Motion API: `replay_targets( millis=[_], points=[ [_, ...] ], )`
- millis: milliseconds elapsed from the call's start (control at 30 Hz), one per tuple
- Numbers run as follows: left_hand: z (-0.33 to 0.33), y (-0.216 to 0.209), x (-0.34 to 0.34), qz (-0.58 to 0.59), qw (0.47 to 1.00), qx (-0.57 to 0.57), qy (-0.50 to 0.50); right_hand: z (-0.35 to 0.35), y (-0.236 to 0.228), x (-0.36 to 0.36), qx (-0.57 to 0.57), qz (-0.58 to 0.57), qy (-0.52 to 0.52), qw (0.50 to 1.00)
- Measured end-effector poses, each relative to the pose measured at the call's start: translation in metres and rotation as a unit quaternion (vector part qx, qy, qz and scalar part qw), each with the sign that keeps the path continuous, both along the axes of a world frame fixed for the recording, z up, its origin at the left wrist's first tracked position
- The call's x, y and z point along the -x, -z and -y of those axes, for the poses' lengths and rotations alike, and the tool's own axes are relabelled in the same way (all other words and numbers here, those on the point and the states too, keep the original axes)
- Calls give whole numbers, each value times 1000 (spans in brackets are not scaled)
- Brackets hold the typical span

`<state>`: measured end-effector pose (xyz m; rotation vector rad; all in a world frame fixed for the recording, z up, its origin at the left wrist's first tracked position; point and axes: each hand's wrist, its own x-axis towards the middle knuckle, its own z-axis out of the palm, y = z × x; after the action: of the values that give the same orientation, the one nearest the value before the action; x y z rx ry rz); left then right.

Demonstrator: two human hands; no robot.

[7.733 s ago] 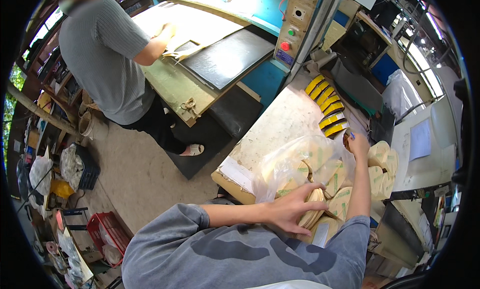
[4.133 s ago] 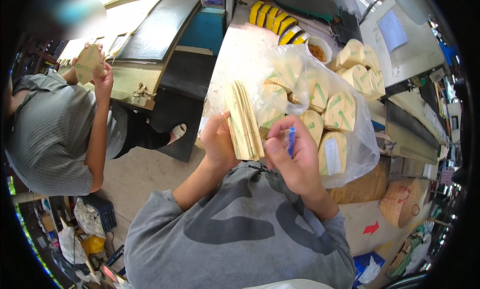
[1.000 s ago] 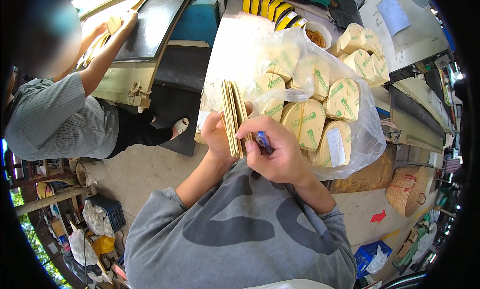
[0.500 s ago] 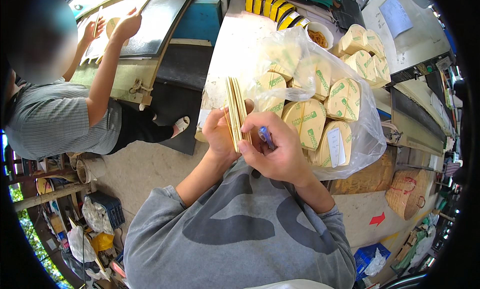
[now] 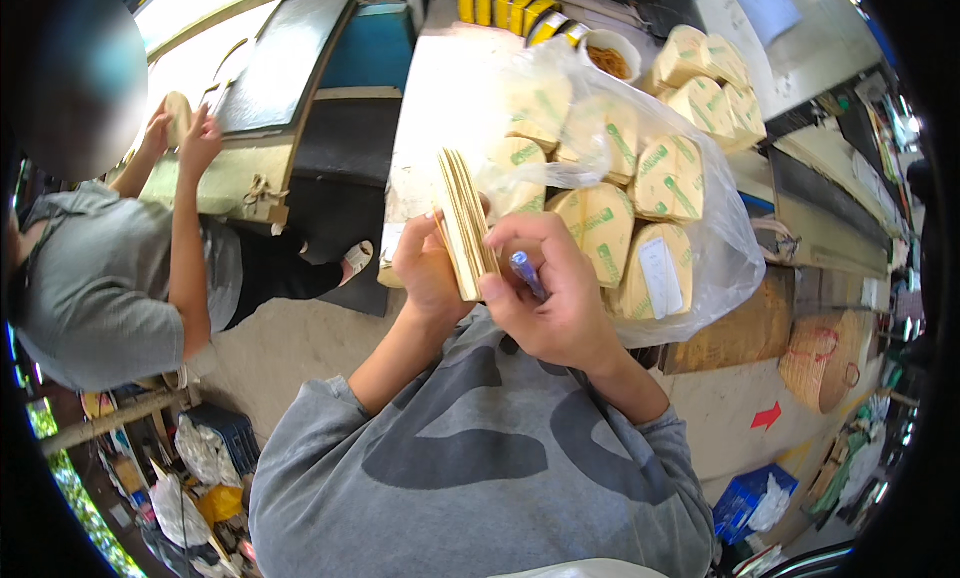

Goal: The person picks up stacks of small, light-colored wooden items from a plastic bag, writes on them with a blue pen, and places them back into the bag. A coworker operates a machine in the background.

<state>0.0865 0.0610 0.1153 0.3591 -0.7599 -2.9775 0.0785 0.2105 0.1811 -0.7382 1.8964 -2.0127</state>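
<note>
A stack of thin cream sheets (image 5: 461, 223) stands on edge in front of my chest, its layered edges facing up. My left hand (image 5: 428, 268) is closed around its left side and lower end. What looks like a thin orange rubber band shows by the left fingertips. My right hand (image 5: 550, 303) has thumb and fingertips at the stack's right edge, with a blue pen (image 5: 528, 275) held in the curled fingers. Right of my hands, bundles of cream rounded pads (image 5: 592, 223) with green print lie in a clear plastic bag (image 5: 735, 268) on the worktable.
More pad bundles (image 5: 715, 103) stand at the far right. Behind the bag are a white bowl (image 5: 632, 53) of rubber bands and a row of yellow-and-black rolls (image 5: 510, 6). At the left, a co-worker (image 5: 110, 268) holds a pad beside another table (image 5: 225, 163).
The stack has tilted slightly, its layers now pressed closer together. Both hands keep their grip. The co-worker's hands have come lower and closer together around a pad.
</note>
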Motion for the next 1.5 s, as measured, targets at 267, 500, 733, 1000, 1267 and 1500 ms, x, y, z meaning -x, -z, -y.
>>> replay_targets(
  millis=[267, 500, 733, 1000, 1267, 1500],
  points=[
    [-24, -24, 16, 105, 990, 95, -25, -52, 29, -21, 13, 7, 90, 996],
    [-16, -31, 11, 70, 992, -76, 69, -77, 54, -7, 424, 236, 27, 874],
    [10, -2, -20, 31, 972, 98, 210, -64, 44, 14, 375, 342, 26, 861],
    [38, -18, -24, -111, 901, 317, 274, -39, 27, 37, 324, 317, -147, 879],
    [36, 3, -39, -39, 950, 204, 233, -9, 47, 41, 176, 222, -105, 953],
    [31, -19, -44, -20, 990, 87, 113, -7, 34, 48, 117, 320, -50, 939]
  ],
)
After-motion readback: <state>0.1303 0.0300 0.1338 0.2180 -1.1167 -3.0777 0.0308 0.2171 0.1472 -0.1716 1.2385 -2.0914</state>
